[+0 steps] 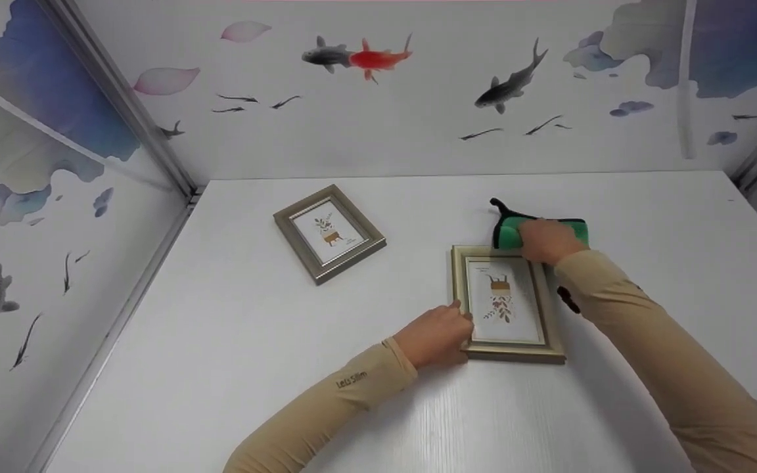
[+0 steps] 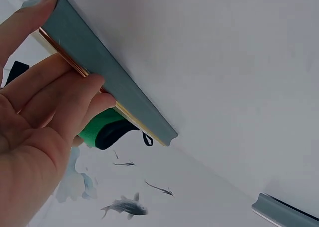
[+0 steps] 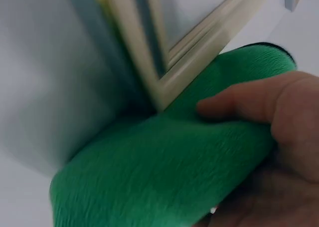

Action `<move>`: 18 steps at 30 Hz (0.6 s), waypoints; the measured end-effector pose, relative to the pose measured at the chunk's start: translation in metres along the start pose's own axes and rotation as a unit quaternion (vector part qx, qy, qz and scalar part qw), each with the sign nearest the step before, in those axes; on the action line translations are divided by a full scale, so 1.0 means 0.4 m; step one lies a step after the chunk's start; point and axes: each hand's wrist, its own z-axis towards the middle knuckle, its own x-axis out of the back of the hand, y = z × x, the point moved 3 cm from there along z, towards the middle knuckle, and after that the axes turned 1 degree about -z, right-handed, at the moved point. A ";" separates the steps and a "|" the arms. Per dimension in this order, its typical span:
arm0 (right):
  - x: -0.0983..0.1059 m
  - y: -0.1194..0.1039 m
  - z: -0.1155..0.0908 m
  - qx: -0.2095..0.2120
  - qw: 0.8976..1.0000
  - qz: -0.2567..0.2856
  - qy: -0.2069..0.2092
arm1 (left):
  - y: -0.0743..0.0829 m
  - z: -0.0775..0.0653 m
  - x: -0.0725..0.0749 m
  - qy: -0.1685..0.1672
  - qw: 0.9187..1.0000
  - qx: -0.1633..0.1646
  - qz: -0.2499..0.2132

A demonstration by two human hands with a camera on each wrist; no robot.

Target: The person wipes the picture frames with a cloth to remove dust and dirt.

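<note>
A gold picture frame [image 1: 554, 315] with a potted-plant print lies on the white table, its print upside down in the head view. My left hand [image 1: 435, 335] grips its left side; in the left wrist view the thumb [image 2: 42, 12] and fingertips hold the frame's edge [image 2: 99, 57]. At the far edge my right hand [image 1: 546, 241] holds a green cloth [image 1: 506, 231] with black trim and a loop. Up close in the right wrist view, the cloth [image 3: 149, 172] meets a corner of the frame [image 3: 167, 95]; my thumb presses on the cloth.
A second, darker picture frame [image 1: 372, 242] lies tilted on the table [image 1: 221, 328] to the left. White walls with painted fish [image 1: 510, 89] and leaves stand at the back and the left. A small black object [image 1: 568, 299] shows beside the right sleeve.
</note>
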 end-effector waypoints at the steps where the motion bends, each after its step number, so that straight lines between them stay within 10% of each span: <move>1: -0.002 -0.014 0.004 -0.003 1.000 -0.016 0.001 | -0.002 -0.001 0.000 0.002 1.000 -0.001 0.001; 8: -0.013 -0.099 0.041 0.028 0.998 -0.062 -0.012 | -0.003 -0.003 -0.002 0.013 1.000 -0.021 0.013; 18: -0.027 -0.128 0.071 0.104 0.993 0.042 -0.024 | -0.005 -0.009 -0.001 0.012 0.999 -0.029 0.031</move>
